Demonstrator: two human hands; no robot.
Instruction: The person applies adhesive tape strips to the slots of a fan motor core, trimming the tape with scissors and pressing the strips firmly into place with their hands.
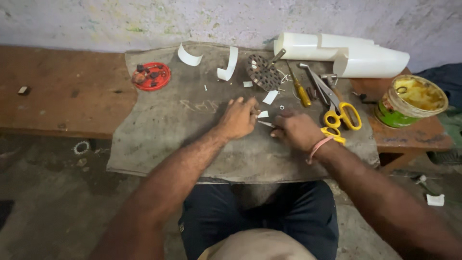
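The left hand point(238, 118) rests knuckles-up on the grey cloth mat point(159, 130), fingers curled toward a small white paper strip point(263, 114). The right hand point(297, 131) is closed around a thin metal pointed tool point(266, 124), its tip lying between both hands. The strip appears light, flexible and easily creased; pinching by its edges is advisable. The tool appears stiff and slender, best gripped along the shaft. Yellow-handled scissors point(339, 113) lie just beside the right hand.

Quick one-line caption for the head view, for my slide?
Left hand and right hand pinch a thin metal piece over grey cloth, beside yellow-handled scissors.
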